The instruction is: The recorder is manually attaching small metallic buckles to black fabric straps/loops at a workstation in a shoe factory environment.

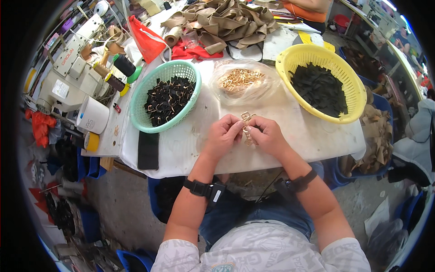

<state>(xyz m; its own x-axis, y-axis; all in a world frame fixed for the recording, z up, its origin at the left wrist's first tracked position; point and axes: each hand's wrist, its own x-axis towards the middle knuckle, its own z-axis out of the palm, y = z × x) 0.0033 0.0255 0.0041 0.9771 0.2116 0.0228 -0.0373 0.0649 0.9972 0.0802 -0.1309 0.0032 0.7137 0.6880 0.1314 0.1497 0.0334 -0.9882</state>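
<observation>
Close together over the near part of the white table [181, 154], both my hands are closed on a small cluster of gold metal buckles [246, 117]. The thumb and fingers of my left hand [223, 135] pinch it from the left. From the right, my right hand [268, 136] grips it, with something dark by its fingers. Just beyond lies a clear plastic bag [272, 88] with a heap of similar gold buckles [241, 80]. A mint-green basket [192, 100] at left holds black fabric pieces fitted with gold buckles. Black fabric strips [319, 86] fill the yellow basket [361, 97] at right.
A black phone [148, 152] lies below the green basket. Thread spools [123, 65], a white cylinder [93, 115] and a sewing machine [68, 77] stand at left. Brown strips [226, 22] are piled at the back, near another person [312, 16]. Blue bins [380, 106] flank the table.
</observation>
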